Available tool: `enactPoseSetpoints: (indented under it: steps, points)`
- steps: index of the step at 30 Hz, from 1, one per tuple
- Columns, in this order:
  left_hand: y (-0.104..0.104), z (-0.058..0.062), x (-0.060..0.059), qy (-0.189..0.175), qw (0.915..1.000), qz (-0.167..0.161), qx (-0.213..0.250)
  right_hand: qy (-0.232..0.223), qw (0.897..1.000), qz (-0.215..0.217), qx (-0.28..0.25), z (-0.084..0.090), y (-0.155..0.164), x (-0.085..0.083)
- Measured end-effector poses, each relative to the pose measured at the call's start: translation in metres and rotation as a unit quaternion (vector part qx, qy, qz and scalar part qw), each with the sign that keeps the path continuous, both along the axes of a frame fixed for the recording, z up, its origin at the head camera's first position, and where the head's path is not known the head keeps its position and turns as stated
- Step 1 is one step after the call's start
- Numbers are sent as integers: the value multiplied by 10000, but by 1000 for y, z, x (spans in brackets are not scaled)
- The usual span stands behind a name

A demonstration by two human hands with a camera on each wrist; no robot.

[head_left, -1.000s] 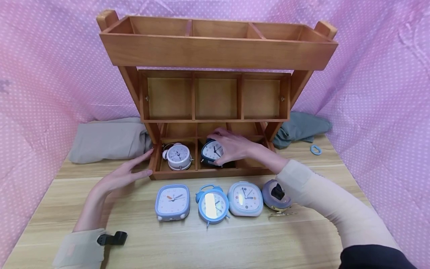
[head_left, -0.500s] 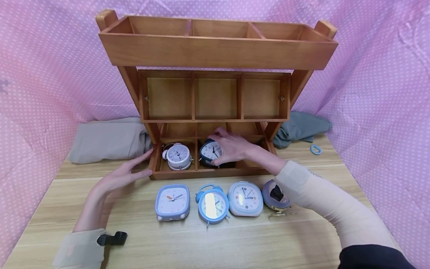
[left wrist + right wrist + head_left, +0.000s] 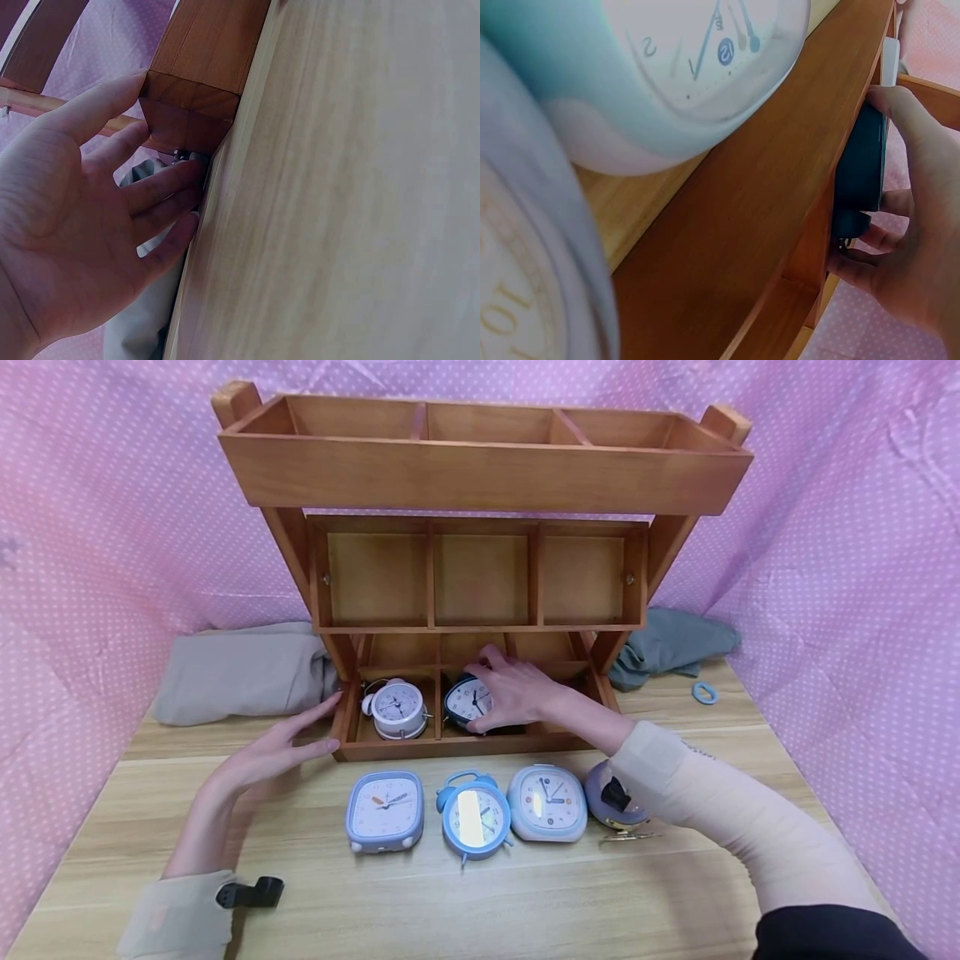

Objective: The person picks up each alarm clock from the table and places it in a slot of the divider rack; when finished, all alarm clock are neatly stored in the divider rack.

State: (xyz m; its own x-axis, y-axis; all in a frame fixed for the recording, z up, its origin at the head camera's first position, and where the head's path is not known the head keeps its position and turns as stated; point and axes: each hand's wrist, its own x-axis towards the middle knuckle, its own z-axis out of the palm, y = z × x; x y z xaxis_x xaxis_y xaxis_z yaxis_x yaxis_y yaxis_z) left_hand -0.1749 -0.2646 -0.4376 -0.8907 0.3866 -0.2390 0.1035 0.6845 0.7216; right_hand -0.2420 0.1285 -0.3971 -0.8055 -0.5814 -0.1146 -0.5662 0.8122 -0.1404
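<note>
A wooden three-tier shelf [image 3: 480, 477] stands on the table. My right hand [image 3: 517, 689] grips a dark blue alarm clock [image 3: 463, 700] in the middle compartment of the bottom tier; in the right wrist view the fingers [image 3: 922, 225] curl round the dark clock [image 3: 859, 169]. A white twin-bell clock [image 3: 397, 708] sits in the left compartment. My left hand [image 3: 277, 752] rests with straight fingers against the shelf's left lower corner [image 3: 191, 112], holding nothing.
Several clocks lie in a row on the table before the shelf: a square blue one [image 3: 385, 810], a round blue one [image 3: 475, 817], a white-blue one [image 3: 547, 803] and a purple one [image 3: 618, 802]. Folded cloths [image 3: 240, 672] lie beside the shelf. A blue ring [image 3: 704, 694] lies right.
The right hand has shifted the dark blue clock slightly left and lower in the middle compartment. The left hand has stayed put.
</note>
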Motion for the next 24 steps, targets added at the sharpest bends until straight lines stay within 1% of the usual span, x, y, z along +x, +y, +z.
enactPoseSetpoints:
  steps: [14,24]
  points:
    - [1,0,0,-33,10000,13,-24,-61,9997,-65,224,4,-4,2]
    - [0,0,0,2,10000,7,-47,0,10000,-60,66,1,-3,3]
